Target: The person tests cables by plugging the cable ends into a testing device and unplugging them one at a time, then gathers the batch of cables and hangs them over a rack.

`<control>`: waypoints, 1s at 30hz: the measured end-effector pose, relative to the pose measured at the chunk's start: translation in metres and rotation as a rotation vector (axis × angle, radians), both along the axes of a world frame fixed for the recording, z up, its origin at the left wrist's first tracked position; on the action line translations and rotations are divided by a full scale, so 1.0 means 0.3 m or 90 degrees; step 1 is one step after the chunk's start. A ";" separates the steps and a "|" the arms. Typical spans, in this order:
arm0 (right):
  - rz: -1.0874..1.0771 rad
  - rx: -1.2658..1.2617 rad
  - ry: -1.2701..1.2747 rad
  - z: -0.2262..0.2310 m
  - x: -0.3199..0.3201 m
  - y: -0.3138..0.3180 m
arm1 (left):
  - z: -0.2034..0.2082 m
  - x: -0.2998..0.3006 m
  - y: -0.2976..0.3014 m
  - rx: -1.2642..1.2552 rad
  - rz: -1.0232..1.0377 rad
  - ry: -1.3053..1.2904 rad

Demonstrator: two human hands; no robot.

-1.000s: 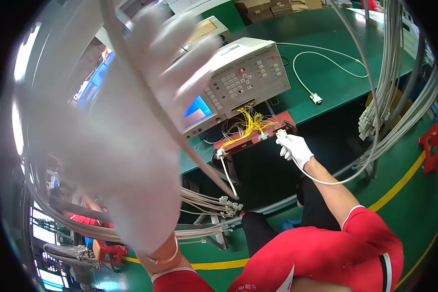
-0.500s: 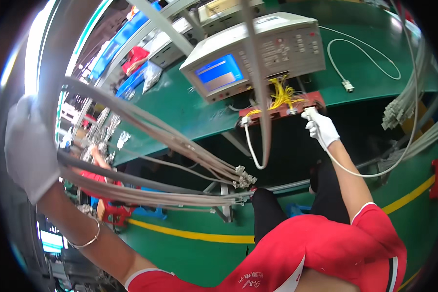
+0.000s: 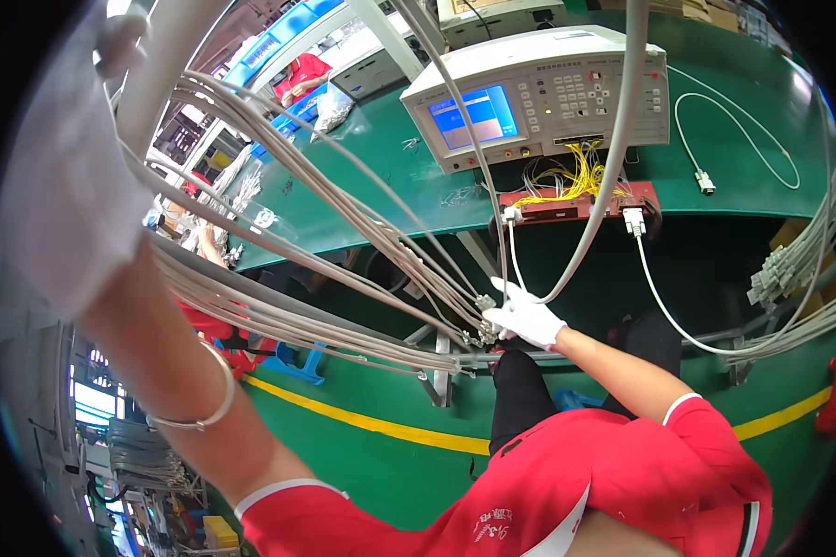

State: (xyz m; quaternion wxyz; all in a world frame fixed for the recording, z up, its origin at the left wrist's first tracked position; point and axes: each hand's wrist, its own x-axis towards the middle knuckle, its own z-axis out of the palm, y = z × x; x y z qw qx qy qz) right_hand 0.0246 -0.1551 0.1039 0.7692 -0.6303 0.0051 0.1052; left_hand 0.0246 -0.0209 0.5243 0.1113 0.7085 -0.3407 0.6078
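My right hand (image 3: 529,317), in a white glove, is beside the connector ends (image 3: 485,320) of a hanging bundle of grey cables (image 3: 344,213). Its fingers look spread, and a thin cable (image 3: 474,139) passes down by them. My left hand (image 3: 65,186), also gloved, is raised high at the left beside a pale post (image 3: 172,65). It is blurred and its fingers are hard to make out. A white cable plug (image 3: 633,221) sits in the right end of a red connector box (image 3: 567,208); another plug (image 3: 512,214) sits at its left end.
A bench instrument (image 3: 548,102) with a blue screen stands on the green table (image 3: 362,130), yellow wires leading to the red box. A loose cable (image 3: 706,181) lies to its right. More cables (image 3: 790,269) hang at the right. A co-worker in red (image 3: 302,74) is seated beyond.
My right hand has left the plug at the red box's right end and moved left to the cable bundle's ends. The plug stays in the box. The view has shifted.
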 end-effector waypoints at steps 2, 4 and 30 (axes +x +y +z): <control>0.011 0.030 0.028 -0.033 0.056 -0.031 | -0.143 0.033 -0.022 -0.161 -0.230 0.201; 0.080 -0.056 0.066 -0.069 0.065 -0.063 | -0.281 0.004 -0.038 -0.204 -0.251 0.379; -0.339 -0.016 -0.214 -0.041 -0.090 -0.380 | -1.511 0.202 -0.192 -0.528 -0.447 1.110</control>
